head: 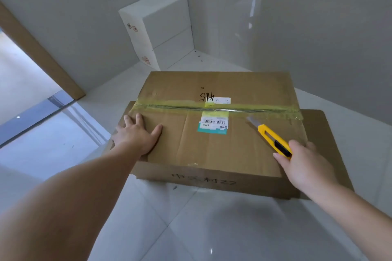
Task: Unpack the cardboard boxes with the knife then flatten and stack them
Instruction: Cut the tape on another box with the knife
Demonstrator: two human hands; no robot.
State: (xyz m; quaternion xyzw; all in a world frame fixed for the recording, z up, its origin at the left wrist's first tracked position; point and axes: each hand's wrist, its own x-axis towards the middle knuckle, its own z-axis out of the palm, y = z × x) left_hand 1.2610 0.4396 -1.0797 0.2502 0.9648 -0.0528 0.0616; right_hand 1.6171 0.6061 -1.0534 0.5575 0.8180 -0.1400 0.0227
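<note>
Slitting step: left hand [139,133] flat on taped brown cardboard box [222,144] — right hand [301,163] grasps yellow utility knife [273,140]; next, draw blade along yellow seam tape [180,108].

The cardboard box [220,121] carries a handwritten black number on its top, seen upside down and reading roughly "445", a small white sticker [222,100] marked "WU", a barcode label [213,123] whose print is too small to read, and illegible black handwriting along its front side.
</note>
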